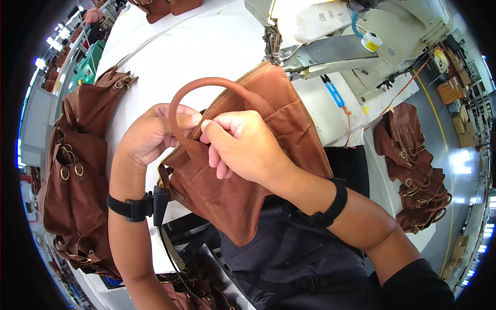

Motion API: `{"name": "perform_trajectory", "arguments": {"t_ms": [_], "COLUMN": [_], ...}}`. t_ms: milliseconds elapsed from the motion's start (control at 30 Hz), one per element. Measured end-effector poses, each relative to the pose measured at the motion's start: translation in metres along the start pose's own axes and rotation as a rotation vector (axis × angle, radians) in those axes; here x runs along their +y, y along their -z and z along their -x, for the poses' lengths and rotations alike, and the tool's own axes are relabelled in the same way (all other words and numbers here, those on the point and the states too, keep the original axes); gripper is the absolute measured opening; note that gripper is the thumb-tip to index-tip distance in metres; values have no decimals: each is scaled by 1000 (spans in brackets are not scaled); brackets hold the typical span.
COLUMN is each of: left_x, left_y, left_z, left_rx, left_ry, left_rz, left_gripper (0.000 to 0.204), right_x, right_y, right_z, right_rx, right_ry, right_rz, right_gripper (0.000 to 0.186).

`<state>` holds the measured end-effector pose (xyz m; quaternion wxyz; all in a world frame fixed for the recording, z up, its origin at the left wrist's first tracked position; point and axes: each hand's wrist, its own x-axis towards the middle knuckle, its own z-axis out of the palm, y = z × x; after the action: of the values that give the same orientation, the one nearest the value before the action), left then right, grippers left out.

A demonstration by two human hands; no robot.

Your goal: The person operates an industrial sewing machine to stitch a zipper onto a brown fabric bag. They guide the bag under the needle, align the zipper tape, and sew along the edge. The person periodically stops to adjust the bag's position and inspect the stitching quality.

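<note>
Head view: left hand (155,132), partly behind the handle (206,81), pinches the zip (252,71) edge, right hand (245,142) pinching just beside it; bag (232,206) spans lap (294,243) to machine (336,51). Probably best to keep that edge flat, untwisted. Exact pinch is hidden; bag's end by machine hard to make out.
</note>
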<state>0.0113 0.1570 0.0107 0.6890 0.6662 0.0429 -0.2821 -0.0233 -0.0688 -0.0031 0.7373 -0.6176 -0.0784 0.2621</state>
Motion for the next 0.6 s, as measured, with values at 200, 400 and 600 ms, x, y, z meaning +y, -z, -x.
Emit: {"name": "perform_trajectory", "arguments": {"t_ms": [200,400,600], "left_x": [3,4,5], "left_y": [-1,-2,-6], "left_z": [0,1,1], "left_rx": [-11,21,28], "left_ry": [24,10,19], "left_rz": [28,7,-31], "left_gripper": [29,30,29], "right_x": [4,-1,0], "right_y": [1,1,1], "right_z": [3,3,1], "right_rx": [8,5,26], "right_ry": [25,5,-12], "right_rz": [-51,-32,-2], "right_gripper": [33,33,33]}}
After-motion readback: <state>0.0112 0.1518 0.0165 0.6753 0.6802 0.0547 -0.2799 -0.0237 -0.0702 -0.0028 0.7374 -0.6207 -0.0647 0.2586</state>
